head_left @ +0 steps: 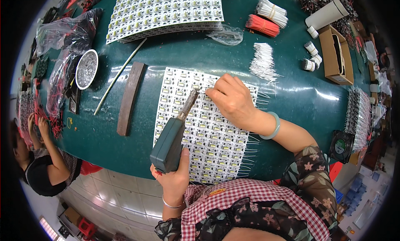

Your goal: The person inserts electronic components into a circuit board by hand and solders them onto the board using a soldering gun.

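Note:
A white LED circuit board panel (216,151) lies flat on the bench before me, with thin white wires sticking out past its right edge. My left hand (175,180) is closed round the green soldering gun (168,143). The gun's metal tip points up and away, over the upper middle of the panel. Just right of that tip, my right hand (233,101) is closed in a pinch close to the panel's surface. Whatever is between its fingertips is too small or hidden to make out.
Stacked LED panels (166,12) lie at the far side. A metal bar (131,99), a thin rod (121,74) and a white bowl (87,69) are left. Right are white wires (263,61), red wires (262,25) and a cardboard box (336,55). Another person (48,166) works far left.

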A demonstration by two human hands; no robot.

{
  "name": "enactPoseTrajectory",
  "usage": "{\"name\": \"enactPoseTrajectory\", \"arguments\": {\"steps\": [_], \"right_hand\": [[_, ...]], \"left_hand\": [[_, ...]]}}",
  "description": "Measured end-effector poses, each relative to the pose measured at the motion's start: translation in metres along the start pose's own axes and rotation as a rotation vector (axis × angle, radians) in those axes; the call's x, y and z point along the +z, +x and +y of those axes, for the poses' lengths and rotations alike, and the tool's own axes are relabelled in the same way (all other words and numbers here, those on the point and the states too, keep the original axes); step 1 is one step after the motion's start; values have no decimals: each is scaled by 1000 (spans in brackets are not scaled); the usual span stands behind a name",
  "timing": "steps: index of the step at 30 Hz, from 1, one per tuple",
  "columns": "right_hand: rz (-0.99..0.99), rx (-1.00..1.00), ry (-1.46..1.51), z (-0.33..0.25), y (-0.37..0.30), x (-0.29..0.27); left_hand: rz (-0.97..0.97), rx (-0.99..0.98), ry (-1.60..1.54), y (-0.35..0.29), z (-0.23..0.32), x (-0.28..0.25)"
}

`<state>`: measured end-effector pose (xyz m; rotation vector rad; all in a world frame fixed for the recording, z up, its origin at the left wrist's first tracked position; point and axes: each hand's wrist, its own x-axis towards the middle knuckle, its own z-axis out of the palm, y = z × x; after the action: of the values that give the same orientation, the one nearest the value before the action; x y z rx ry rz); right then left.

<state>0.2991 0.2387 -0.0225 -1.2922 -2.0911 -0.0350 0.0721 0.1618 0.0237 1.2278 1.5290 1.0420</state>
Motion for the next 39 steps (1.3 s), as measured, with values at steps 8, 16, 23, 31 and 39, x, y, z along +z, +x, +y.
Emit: {"name": "enactPoseTrajectory", "arguments": {"steps": [8, 16, 23, 31, 39], "right_hand": [[-21, 4, -3, 0, 0, 1], [-20, 0, -18, -1, 0, 1], [-5, -2, -31, -1, -1, 3], [7, -3, -26, -2, -1, 3], [61, -26, 7, -1, 1, -3]], "left_hand": [[-38, 130, 141, 2, -4, -2], [-60, 81, 185, 4, 1, 0], [-34, 86, 69, 4, 2, 1], [-10, 74, 39, 2, -8, -3], [20, 77, 59, -1, -6, -4]]}}
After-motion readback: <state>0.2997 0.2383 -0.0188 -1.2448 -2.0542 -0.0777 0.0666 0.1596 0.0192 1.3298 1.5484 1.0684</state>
